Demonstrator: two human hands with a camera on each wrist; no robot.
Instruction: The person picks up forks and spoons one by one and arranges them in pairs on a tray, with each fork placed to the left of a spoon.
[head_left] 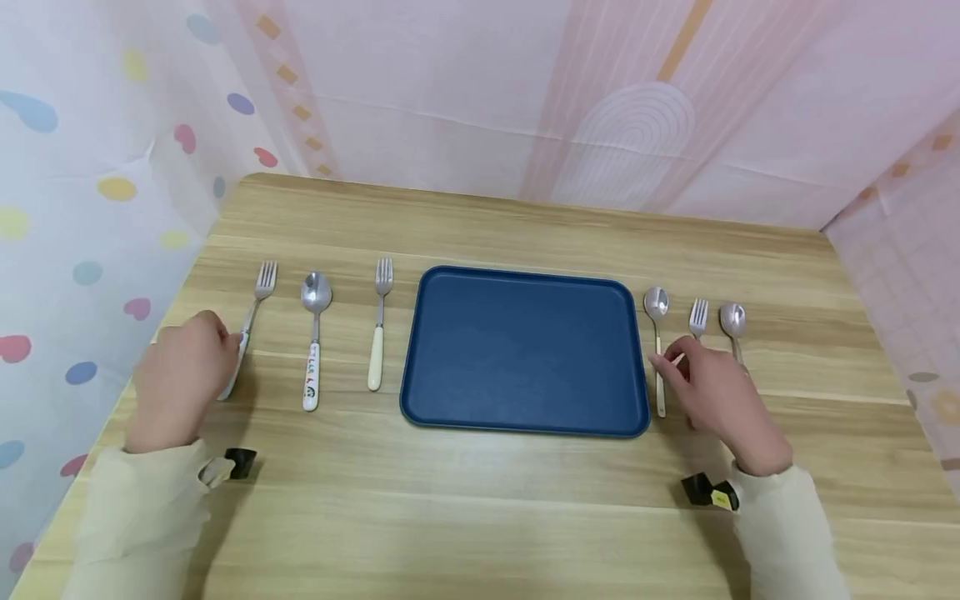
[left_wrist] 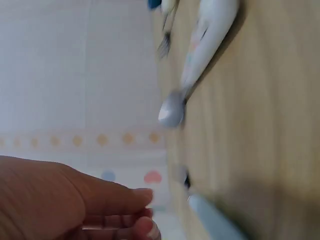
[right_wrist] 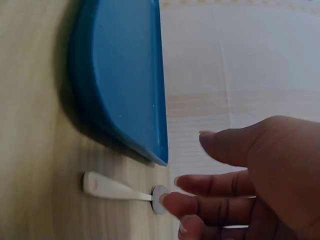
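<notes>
My left hand [head_left: 186, 371] hovers beside the leftmost fork [head_left: 266, 279], which has a pale handle. In the left wrist view the fingers [left_wrist: 122, 199] are loosely bent with nothing between them, apart from the fork's handle [left_wrist: 212, 217]. My right hand [head_left: 718, 400] is over the cutlery right of the blue tray [head_left: 525, 354]. There a white-handled spoon [head_left: 657, 304] lies nearest the tray, then a fork [head_left: 698, 315] and another spoon [head_left: 732, 318], both partly hidden by the hand. Thumb and fingers [right_wrist: 227, 142] stand apart, holding nothing, in the right wrist view.
Between the left hand and the tray lie a spoon [head_left: 311, 375] with a patterned white handle and a cream-handled fork [head_left: 377, 358]. Everything rests on a wood-grain table [head_left: 480, 517]. Patterned curtains [head_left: 435, 92] hang behind it and at both sides.
</notes>
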